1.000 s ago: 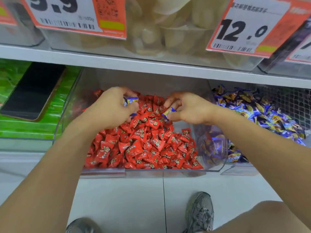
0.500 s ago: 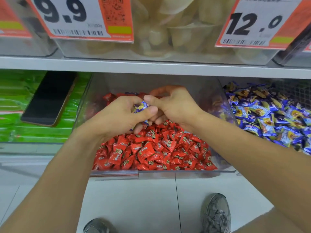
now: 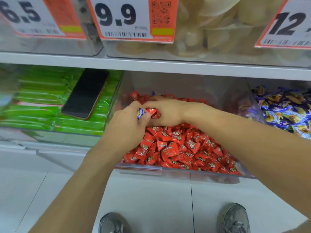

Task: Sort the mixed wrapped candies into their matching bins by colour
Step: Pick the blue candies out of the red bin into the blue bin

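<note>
Right now both my hands are over the clear middle bin [image 3: 235,91] on the lower shelf, above the back half of its red candies [image 3: 181,148]; left hand [image 3: 125,126] has fingers curled, pinching a blue-wrapped candy [image 3: 140,113] betw. thumb and forefinger, more may be tucked in the palm but I can't tell; right hand [image 3: 165,113] is touching the left, fingers curled round a red candy [image 3: 153,112] just beside the blue one; the two wrappers look to be touching. One more blue/purple wrapper [image 3: 155,93] peeks out at the bin's back edge, behind my right hand, among the reds. Red pile fills the bin from front wall to back, heaped toward the front right corner.

Bin to the right holds the blue candies [image 3: 284,113], piled against its left wall; bin to the left holds green packets [image 3: 40,100], w/ a dark phone [image 3: 85,95] lying flat on top near that bin's right edge, tilted slightly.

Upper shelf: clear bins w/ pale snacks, blurred; price tags hang off the front, 6.5 tag [image 3: 38,15] at left, 9.9 tag [image 3: 133,19] centre, a 12-something tag [image 3: 289,24] cut by the right edge. Pale tiled floor below, my two grey shoes [image 3: 233,219] at the bottom edge.
</note>
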Available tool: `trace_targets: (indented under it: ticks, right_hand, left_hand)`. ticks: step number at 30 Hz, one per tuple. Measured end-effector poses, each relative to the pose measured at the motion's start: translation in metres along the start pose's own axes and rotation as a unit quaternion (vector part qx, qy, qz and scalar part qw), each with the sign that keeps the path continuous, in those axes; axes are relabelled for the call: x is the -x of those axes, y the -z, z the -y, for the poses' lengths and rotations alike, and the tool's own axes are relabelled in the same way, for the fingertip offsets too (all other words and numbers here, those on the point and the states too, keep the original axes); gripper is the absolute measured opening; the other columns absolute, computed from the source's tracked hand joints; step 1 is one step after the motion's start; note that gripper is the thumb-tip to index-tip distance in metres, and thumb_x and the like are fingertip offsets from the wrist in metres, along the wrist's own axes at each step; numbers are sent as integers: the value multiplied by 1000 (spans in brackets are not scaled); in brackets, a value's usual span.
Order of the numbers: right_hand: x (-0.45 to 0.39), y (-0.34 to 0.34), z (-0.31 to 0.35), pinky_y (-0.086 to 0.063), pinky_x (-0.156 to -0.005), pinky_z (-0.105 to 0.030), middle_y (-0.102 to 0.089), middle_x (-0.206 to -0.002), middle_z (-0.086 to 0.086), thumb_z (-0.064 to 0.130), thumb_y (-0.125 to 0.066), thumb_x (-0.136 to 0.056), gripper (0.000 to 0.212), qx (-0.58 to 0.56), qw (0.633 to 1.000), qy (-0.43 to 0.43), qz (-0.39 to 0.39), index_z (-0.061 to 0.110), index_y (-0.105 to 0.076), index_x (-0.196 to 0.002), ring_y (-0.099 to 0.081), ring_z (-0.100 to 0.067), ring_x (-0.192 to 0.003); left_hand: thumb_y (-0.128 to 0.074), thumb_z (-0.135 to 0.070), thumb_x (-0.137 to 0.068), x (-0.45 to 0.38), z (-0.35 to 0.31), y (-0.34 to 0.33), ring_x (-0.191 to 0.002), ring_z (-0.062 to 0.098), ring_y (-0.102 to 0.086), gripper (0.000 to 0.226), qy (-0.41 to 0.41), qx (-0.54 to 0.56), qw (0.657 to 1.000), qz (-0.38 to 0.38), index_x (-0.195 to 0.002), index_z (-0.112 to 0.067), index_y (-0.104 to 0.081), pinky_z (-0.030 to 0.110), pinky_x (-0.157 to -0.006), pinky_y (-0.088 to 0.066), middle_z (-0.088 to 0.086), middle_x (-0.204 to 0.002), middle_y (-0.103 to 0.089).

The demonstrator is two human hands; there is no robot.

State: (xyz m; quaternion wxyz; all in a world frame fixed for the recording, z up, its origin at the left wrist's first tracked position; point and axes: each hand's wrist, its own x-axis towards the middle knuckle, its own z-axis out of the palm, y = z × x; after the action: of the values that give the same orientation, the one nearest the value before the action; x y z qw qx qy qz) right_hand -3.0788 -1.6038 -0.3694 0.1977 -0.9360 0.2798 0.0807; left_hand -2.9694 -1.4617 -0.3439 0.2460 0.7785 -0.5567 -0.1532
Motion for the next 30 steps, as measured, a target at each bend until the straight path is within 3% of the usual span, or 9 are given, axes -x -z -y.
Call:
trace_targets:
  ticks: [3, 7, 11, 14, 18, 21, 24, 27, 30]
  right_hand:
    - [28, 7, -15, -36, -111, -37, -47, -143, -4, 55, -64, -87, 65, 26, 999, 20, 32, 35, -44, -145, -46, -23, -132]
    - [60, 39, -32, -27, -113, -25, -41, -149, 14, 54, -70, -83, 67, -48, 986, -52, 152, 42, -44, -143, -37, -7, -138]
    - [19, 42, -42, -38, -108, -27, -52, -143, 3, 26, -66, -92, 53, -82, 990, -77, -79, 24, -48, -142, -49, -17, -131]
    - [-14, 24, -36, -41, -102, -25, -53, -143, -5, 24, -58, -97, 52, -63, 994, -74, -58, 17, -44, -146, -51, -23, -130]
    - [-24, 5, -30, -41, -89, -24, -61, -125, -13, 20, -55, -96, 28, 28, 998, -28, -51, 12, -63, -121, -56, -30, -116]
    - [-5, 8, -39, -46, -90, -27, -66, -119, -6, 23, -59, -95, 24, 28, 999, -23, -37, 15, -66, -117, -60, -25, -109]
    - [23, 29, -47, -46, -86, -23, -68, -109, 5, 27, -69, -90, 23, 12, 998, -54, -40, 25, -68, -112, -62, -14, -100]
    - [54, 51, -37, -43, -78, -20, -65, -95, 15, 39, -70, -88, 16, -89, 982, -116, -123, 34, -60, -99, -62, -10, -91]
    - [68, 45, -12, -45, -65, -15, -69, -77, 10, 47, -76, -80, 26, -288, 934, -146, -153, 26, -63, -86, -62, -5, -64]
  left_hand:
    - [-49, -29, -98, -15, 5, -6, -73, 25, -57, 10, 30, 42, 998, -21, -101, -25, -57, 33, -61, -38, 4, -79, -62]
    - [-54, -16, -94, -25, 5, -20, -70, 19, -52, 19, 48, 44, 998, 12, -109, -24, -63, 25, -64, -36, 0, -84, -60]
    - [-54, -13, -92, -27, 4, -29, -66, 16, -50, 19, 47, 26, 998, 34, -103, -23, -66, 25, -63, -36, 7, -99, -60]
    - [-54, -15, -93, -26, 4, -29, -59, 9, -46, 15, 49, 14, 998, 37, -98, -22, -66, 25, -54, -34, 5, -103, -54]
    - [-56, -20, -92, -26, 6, -29, -62, 12, -48, 12, 36, 3, 999, 30, -93, -23, -67, 25, -54, -32, 4, -98, -57]
    - [-56, -23, -92, -26, 7, -31, -65, 17, -54, 11, 21, -12, 999, 21, -91, -20, -67, 26, -59, -37, 5, -89, -61]
    - [-56, -18, -90, -26, 4, -31, -43, 6, -46, 10, 45, 58, 997, 11, -85, -19, -65, 19, -42, -34, -1, -64, -58]
    - [-57, -17, -88, -28, -1, -28, -38, 6, -41, 12, 81, 145, 985, -41, -89, -25, -66, 19, -41, -31, -7, -54, -54]
    - [-61, -9, -89, -22, -11, -24, -43, 9, -50, 22, 86, 301, 950, -7, -97, -28, -69, 17, -43, -37, -6, -61, -62]
